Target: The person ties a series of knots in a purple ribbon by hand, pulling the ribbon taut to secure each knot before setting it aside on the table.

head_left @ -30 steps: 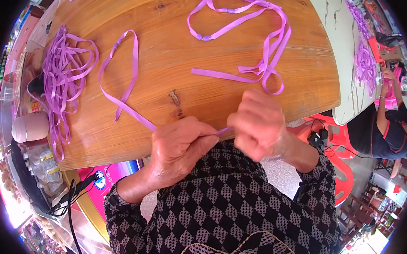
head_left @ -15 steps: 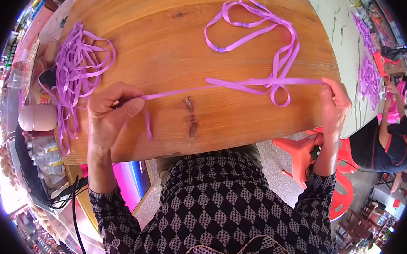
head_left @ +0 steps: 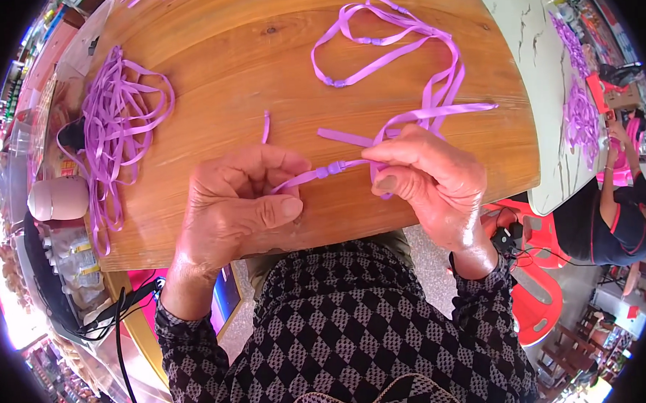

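Note:
A short length of narrow purple ribbon runs between my hands, above the near part of the wooden table. A small purple plastic buckle sits on it in the gap. My left hand is closed, pinching the ribbon left of the buckle; a loose end sticks up beyond its fingers. My right hand pinches the ribbon on the other side, thumb and forefinger together. Behind the right hand, ribbon strands lead to a loose loop with several buckles, lying farther back on the table.
On the left of the wooden table lies a tangled pile of purple ribbons, beside a pale pink rounded object. More purple ribbons lie on the white marbled surface at right. Red stools and another person are beyond.
My hands have come from wide apart, with the ribbon stretched between them, to close together near the middle. The buckle now shows between them.

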Tool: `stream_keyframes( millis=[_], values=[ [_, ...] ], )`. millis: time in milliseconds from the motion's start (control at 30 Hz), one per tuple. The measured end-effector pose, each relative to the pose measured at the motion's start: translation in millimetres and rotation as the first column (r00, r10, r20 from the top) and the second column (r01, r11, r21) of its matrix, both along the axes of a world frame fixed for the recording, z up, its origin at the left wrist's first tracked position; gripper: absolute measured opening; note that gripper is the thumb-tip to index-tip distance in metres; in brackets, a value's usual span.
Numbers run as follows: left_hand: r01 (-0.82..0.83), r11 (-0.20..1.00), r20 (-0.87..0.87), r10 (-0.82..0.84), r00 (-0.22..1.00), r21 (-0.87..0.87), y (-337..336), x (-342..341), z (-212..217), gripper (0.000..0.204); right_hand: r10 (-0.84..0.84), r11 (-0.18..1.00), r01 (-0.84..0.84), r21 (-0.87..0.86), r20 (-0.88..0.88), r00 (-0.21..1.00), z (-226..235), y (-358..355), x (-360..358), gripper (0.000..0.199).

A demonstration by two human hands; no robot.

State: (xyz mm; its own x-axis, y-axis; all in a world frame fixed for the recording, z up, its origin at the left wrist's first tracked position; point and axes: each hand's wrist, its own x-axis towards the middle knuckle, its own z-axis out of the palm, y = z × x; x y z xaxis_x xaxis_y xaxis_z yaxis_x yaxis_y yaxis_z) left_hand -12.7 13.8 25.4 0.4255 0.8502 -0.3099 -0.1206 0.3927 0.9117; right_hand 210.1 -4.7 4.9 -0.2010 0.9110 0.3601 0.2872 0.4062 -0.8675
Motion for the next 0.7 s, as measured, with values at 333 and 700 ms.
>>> stream_keyframes(
  millis=[333,700],
  values=[
    [0.035,0.998,-0.201,-0.046,0.979,-0.059,-16.0,8.7,-3.1,0.016,0.117,0.988,-0.114,-0.101,0.019,0.993,1.7,-2.4,-14.7,0.029],
    [0.101,0.978,-0.083,-0.118,0.990,-0.185,-15.2,14.4,2.2,0.019,0.099,0.984,-0.108,0.141,0.072,0.992,-8.8,-5.0,-18.5,0.029]
  ],
)
